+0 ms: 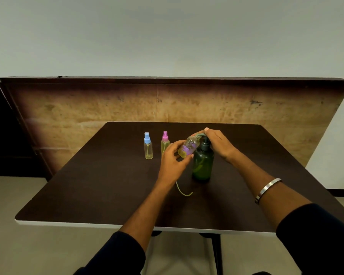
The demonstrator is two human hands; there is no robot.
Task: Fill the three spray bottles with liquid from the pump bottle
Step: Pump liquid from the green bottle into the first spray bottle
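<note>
Two capped spray bottles, one small clear blue-capped bottle and one pink-capped bottle, stand upright on the dark brown table, holding yellowish liquid. The left hand grips the third clear, purple-printed spray bottle, tilted, mouth up-right at the spout; the right hand curls over the dark green pump bottle head. Judged step: filling the third; next, steady pump strokes, mouth aligned.
</note>
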